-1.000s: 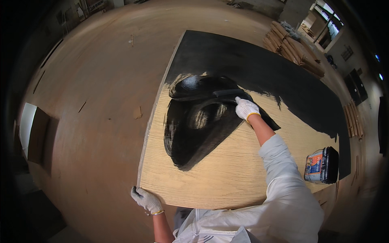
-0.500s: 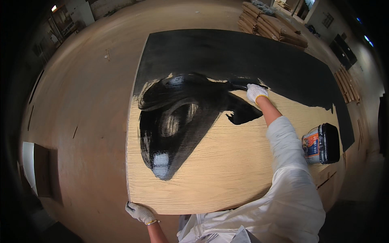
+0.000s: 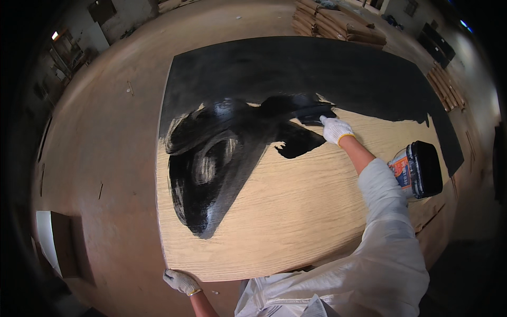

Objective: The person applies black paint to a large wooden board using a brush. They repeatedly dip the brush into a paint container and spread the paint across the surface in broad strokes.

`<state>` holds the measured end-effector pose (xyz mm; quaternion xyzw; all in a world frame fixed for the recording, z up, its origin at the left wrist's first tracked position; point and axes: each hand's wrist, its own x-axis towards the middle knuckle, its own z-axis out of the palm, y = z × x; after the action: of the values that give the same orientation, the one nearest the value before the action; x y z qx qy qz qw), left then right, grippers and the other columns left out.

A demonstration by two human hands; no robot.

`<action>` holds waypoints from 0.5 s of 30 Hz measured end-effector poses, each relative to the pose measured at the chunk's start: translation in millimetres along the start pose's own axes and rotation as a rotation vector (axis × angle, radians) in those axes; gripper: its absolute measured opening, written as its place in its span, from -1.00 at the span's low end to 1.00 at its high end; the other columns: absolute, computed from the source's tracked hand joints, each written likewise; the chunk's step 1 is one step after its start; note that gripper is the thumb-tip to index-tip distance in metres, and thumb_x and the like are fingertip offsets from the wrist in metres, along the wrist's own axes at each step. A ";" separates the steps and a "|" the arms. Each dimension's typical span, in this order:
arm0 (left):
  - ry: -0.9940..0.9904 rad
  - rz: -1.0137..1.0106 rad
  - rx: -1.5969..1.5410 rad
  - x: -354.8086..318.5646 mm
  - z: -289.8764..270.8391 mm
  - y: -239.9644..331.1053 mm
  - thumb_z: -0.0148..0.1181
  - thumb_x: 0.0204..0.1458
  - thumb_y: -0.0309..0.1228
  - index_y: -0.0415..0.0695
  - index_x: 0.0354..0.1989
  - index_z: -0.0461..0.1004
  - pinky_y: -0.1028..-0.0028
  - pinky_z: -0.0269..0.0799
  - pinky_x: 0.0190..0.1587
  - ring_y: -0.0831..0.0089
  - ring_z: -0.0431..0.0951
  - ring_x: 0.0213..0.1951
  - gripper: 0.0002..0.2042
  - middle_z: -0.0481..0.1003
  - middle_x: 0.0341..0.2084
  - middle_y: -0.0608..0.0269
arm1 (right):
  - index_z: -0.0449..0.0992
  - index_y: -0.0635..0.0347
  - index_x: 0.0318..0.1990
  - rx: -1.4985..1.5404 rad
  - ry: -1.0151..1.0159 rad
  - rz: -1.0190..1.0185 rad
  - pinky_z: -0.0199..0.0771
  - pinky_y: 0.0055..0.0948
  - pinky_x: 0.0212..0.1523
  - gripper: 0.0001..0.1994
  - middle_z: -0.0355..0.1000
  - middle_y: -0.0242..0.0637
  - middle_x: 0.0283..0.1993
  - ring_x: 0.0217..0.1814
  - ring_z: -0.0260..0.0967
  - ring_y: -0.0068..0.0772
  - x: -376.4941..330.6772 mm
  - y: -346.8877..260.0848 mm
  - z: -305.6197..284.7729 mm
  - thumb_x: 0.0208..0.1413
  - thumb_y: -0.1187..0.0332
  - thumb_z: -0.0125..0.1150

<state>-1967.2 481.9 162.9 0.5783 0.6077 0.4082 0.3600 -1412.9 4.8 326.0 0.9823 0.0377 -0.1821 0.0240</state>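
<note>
Flat pale wood panel (image 3: 296, 211), far half painted black, glossy wet swirls, possibly a brush (image 3: 316, 113) pressed on it

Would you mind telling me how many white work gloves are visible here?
2. One white knit glove on the right hand presses a black applicator onto the plywood board by the wet paint. The other, on the left hand, grips the board's near left corner.

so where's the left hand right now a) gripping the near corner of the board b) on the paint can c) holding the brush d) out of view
a, the gloved left hand clutches the near left corner of the wooden board, while the right hand works the black paint tool farther up, and the paint can sits untouched at the right.
</note>
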 end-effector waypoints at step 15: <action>-0.039 0.022 -0.123 10.7 -4.4 -8.4 0.01 0.40 -0.30 -0.35 -0.09 0.46 0.30 0.49 0.03 0.34 0.49 -0.13 -0.71 0.51 -0.16 0.11 | 0.39 -0.11 0.51 0.061 0.068 -0.088 0.40 0.04 0.48 -0.44 0.32 -0.15 0.57 0.54 0.34 0.09 73.2 3.8 -8.5 0.35 0.39 0.04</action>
<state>-1975.4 492.2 157.4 0.5697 0.5679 0.4373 0.4022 -1341.5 6.3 307.7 0.9856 0.0762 -0.1504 -0.0155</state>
